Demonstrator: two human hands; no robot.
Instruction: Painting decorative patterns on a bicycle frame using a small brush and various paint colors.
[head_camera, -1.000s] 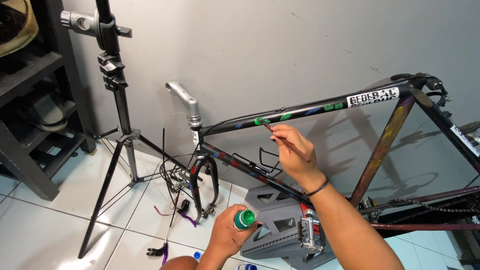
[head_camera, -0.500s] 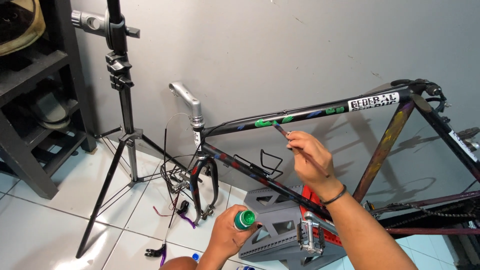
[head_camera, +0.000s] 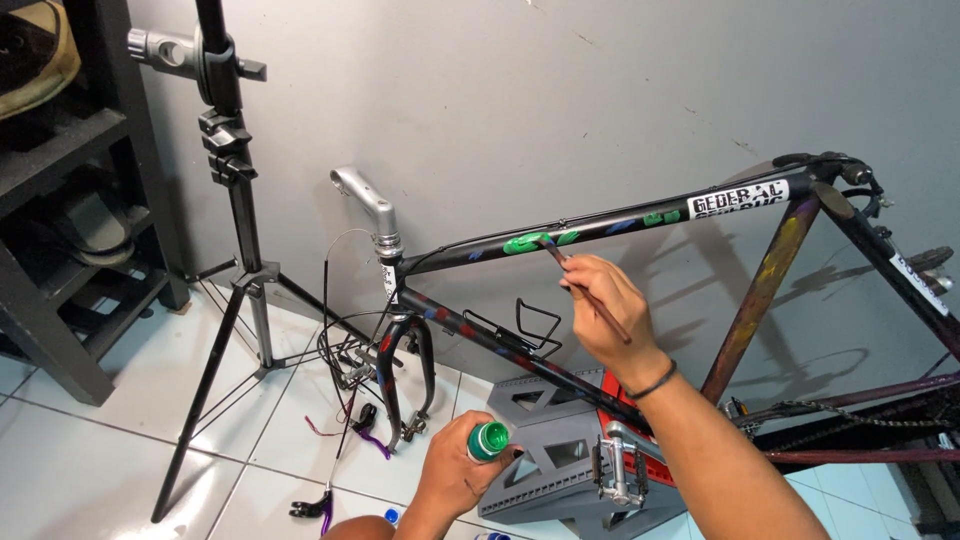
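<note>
- Head view: a dark bicycle frame (head_camera: 640, 215) stands close to a grey wall (head_camera: 560, 90), and only a narrow gap is between the top tube and the wall.
- On the left, a black repair stand (head_camera: 235, 210) spreads its legs over the white tiled floor (head_camera: 110, 450); the floor between the stand and the fork is mostly free, except for loose cables and small parts near the fork.
- At the far left edge a dark shelf unit (head_camera: 60, 200) closes that side.
- Under the frame, a grey folding stool (head_camera: 550, 450) lies on the floor, just beside a silver pedal (head_camera: 620, 470); the room there is tight.
- The right hand (head_camera: 605, 305) is lifted in front of the top tube, with open air around it. Its fingers are pressed together around a thin paintbrush (head_camera: 585, 290), held like a pen.
- The tip of the paintbrush touches a green paint patch (head_camera: 535, 242) on the top tube, near the head tube.
- The left hand (head_camera: 455, 475) is low, near the bottom edge of the picture, above the floor and just beside the stool. It is closed around a small green paint bottle (head_camera: 489, 440), which stands upright in the fist.
- A black band sits on the right wrist.
</note>
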